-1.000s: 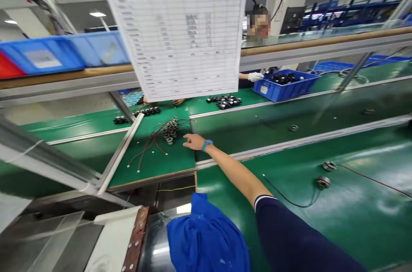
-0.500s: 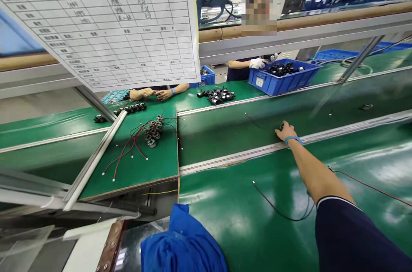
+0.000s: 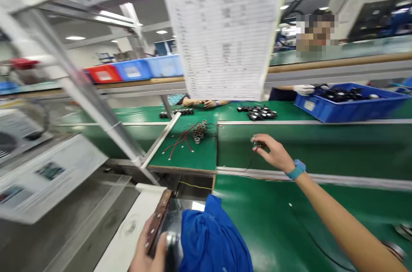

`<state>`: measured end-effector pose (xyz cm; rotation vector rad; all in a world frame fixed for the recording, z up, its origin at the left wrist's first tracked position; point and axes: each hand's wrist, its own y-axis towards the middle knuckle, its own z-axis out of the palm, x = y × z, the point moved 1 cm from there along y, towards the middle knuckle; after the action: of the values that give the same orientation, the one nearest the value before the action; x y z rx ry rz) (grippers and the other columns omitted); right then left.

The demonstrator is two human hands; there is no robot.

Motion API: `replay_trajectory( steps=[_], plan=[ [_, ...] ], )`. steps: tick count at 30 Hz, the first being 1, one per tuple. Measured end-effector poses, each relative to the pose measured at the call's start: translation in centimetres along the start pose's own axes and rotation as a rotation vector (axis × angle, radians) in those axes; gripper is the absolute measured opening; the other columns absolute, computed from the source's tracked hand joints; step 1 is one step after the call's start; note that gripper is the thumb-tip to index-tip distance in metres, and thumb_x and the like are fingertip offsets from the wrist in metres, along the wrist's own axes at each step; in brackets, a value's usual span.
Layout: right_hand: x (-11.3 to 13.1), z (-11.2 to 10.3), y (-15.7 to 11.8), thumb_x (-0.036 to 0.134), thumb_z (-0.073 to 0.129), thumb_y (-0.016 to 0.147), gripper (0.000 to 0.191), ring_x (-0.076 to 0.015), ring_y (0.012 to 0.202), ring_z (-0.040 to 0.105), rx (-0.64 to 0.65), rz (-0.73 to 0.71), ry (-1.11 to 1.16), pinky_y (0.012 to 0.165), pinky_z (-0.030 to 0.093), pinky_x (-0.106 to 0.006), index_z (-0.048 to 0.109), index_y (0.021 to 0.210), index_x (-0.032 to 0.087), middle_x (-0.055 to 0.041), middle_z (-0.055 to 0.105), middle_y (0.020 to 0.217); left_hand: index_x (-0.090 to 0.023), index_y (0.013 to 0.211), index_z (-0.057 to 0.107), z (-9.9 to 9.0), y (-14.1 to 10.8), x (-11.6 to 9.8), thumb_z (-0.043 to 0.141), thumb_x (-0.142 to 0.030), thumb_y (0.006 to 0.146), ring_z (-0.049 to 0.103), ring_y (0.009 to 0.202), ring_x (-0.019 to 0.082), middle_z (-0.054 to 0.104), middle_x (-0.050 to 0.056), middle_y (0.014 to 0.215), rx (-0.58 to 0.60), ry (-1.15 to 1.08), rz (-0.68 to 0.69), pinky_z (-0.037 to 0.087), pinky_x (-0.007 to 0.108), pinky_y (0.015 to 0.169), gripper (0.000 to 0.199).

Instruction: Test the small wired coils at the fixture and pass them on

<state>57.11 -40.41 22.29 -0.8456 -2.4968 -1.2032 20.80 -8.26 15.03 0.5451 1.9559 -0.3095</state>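
Note:
My right hand [image 3: 273,152] is raised over the sunken green channel, thumb and fingers closed on a small round wired part [image 3: 256,143]. A thin dark red wire hangs from that part. Low in the view, my left hand [image 3: 148,248] has its thumb and fingers on either side of a brown strip with metal studs [image 3: 158,218]; motion blurs it a little. Beside this strip lies a bunched blue cloth [image 3: 214,240]. Several similar round parts with red and black wires [image 3: 198,132] are clustered on the green board beyond.
A blue bin of black parts [image 3: 325,111] stands at the far right, a co-worker's gloved hand [image 3: 304,89] at it. Loose black parts [image 3: 257,112] lie nearby. Another person's hands [image 3: 206,103] work behind. A paper sheet [image 3: 222,36] hangs ahead; a metal post [image 3: 96,96] rises left.
My view has turned left. My right hand has lifted off the channel and drawn leftward with the wired part. My left hand has come into view at the brown strip.

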Motion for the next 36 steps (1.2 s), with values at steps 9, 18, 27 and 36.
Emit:
replay_trajectory(
  steps=[9, 18, 27, 36],
  plan=[
    [30.4, 19.4, 2.0, 0.041, 0.063, 0.090, 0.027, -0.0169, 0.080, 0.065, 0.499, -0.512, 0.502, 0.073, 0.050, -0.027, 0.057, 0.107, 0.021, -0.0044, 0.069, 0.093, -0.019, 0.118, 0.060, -4.2, -9.0, -5.6, 0.057, -0.048, 0.088, 0.064, 0.084, 0.021, 0.069, 0.006, 0.087, 0.195, -0.298, 0.077, 0.049, 0.035, 0.084, 0.042],
    [48.0, 41.8, -11.7, 0.047, 0.065, 0.086, 0.035, -0.0248, 0.089, 0.068, 0.999, -0.468, 0.117, 0.068, 0.040, -0.027, 0.062, 0.101, 0.015, -0.0126, 0.073, 0.091, -0.018, 0.080, 0.058, -12.0, -17.1, 9.5, 0.064, -0.079, 0.066, 0.055, 0.048, 0.014, 0.054, -0.004, 0.047, -0.234, -0.840, -0.483, 0.034, 0.025, 0.052, 0.062],
    [50.4, 44.4, -16.1, 0.049, 0.056, 0.089, 0.044, -0.0304, 0.096, 0.069, 1.003, -0.276, -0.078, 0.073, 0.048, -0.032, 0.068, 0.107, 0.011, -0.0199, 0.073, 0.101, -0.015, 0.079, 0.065, -12.4, -18.7, 13.6, 0.080, -0.071, 0.054, 0.064, 0.054, 0.018, 0.062, 0.000, 0.050, -0.026, -1.135, -0.641, 0.041, 0.026, 0.055, 0.063],
    [47.9, 45.6, -14.6, 0.059, 0.067, 0.079, 0.061, -0.0312, 0.098, 0.067, 1.196, -0.525, -0.050, 0.078, 0.047, -0.034, 0.063, 0.119, 0.013, -0.0186, 0.070, 0.108, -0.012, 0.079, 0.073, -14.6, -15.8, 11.2, 0.080, -0.063, 0.064, 0.051, 0.047, 0.009, 0.058, 0.000, 0.058, -0.154, -1.115, -0.500, 0.029, 0.022, 0.046, 0.053]
  ],
)
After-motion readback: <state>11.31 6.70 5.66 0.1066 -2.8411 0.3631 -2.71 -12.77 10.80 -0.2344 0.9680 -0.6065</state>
